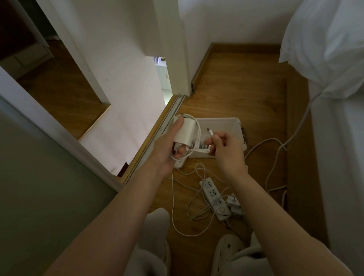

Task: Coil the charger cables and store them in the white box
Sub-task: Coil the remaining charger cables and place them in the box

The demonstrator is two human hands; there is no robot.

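My left hand [169, 144] grips a white charger brick [185, 131] with loops of its white cable [196, 126] wound around it, held above the floor. My right hand [226, 146] pinches the cable's plug end [210, 133], which points up and left. Both hands hover over the white box [223, 121], which lies open on the wooden floor; its inside is mostly hidden by my hands. More white cables [197, 182] lie loose on the floor below the box.
A white power strip [212, 194] with a plugged adapter [234, 204] lies on the floor among tangled cables. A thick white cord [290, 135] runs up to the bed [350, 151] on the right. A sliding door track [167, 119] is to the left. My slippered feet are at the bottom.
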